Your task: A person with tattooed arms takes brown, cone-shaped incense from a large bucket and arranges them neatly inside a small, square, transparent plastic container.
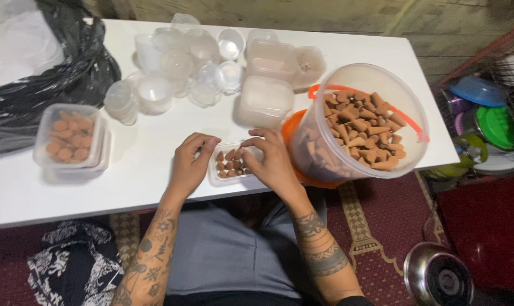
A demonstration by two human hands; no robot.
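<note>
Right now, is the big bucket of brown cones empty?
No, the clear plastic bucket tilts on the white table, holding many brown cones beside the right hand.

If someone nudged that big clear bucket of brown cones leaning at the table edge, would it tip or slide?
The bucket already leans, propped on its orange lid, so it would probably tip rather than slide. It looks well filled with cones, likely heavy. It sits near the table edge, so spilling seems possible.
</note>
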